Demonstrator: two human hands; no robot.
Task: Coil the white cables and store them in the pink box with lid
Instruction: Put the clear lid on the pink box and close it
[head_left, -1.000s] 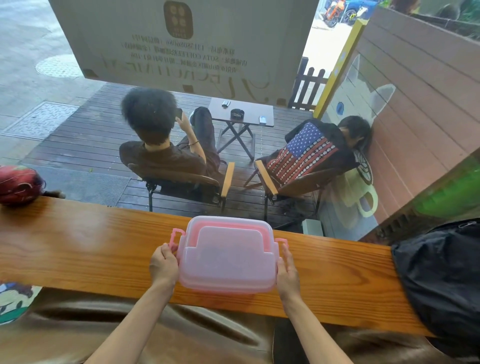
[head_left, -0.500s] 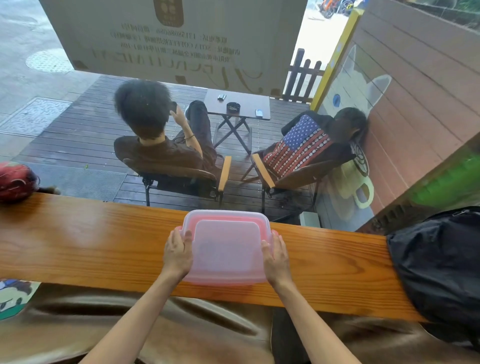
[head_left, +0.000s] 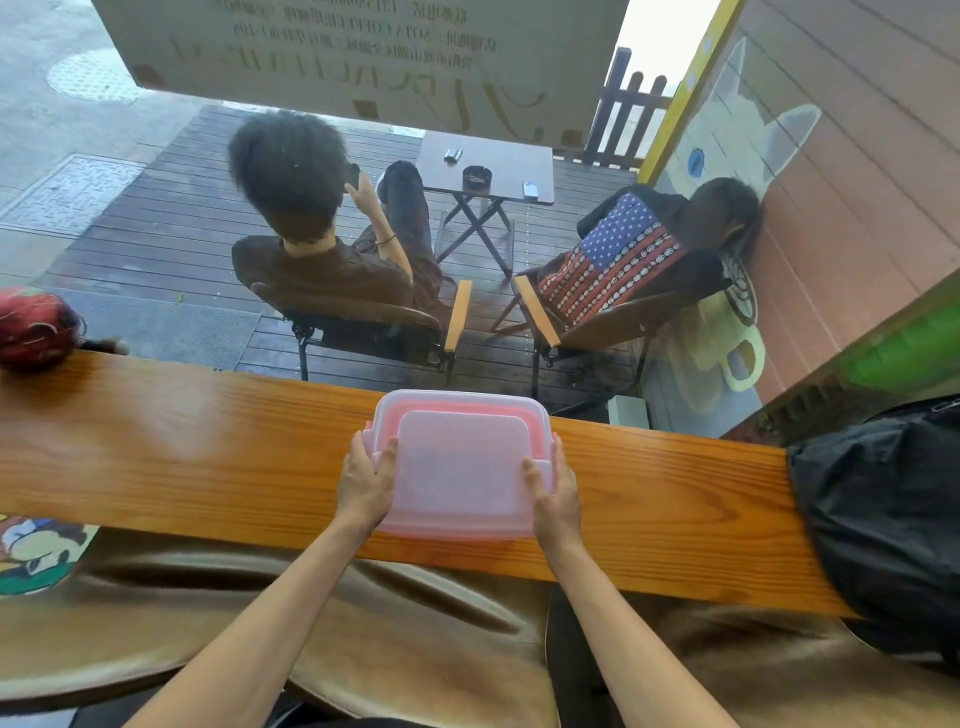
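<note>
The pink box (head_left: 460, 462) with its translucent lid on sits on the wooden counter (head_left: 182, 467), in the middle. My left hand (head_left: 366, 480) presses on the lid's left edge with the thumb on top. My right hand (head_left: 553, 493) grips the right edge the same way. Both side latches are folded in under my palms. No white cable is visible; the lid is cloudy and hides the inside.
A black bag (head_left: 878, 525) lies on the counter's right end. A red helmet (head_left: 34, 327) rests at the far left. Beyond the window two people sit in chairs by a small folding table (head_left: 488, 166). Brown leather seating (head_left: 260, 623) lies below the counter.
The pink side latches stood out from the box one second ago; now they are folded in. My hands moved from the latches onto the lid's edges.
</note>
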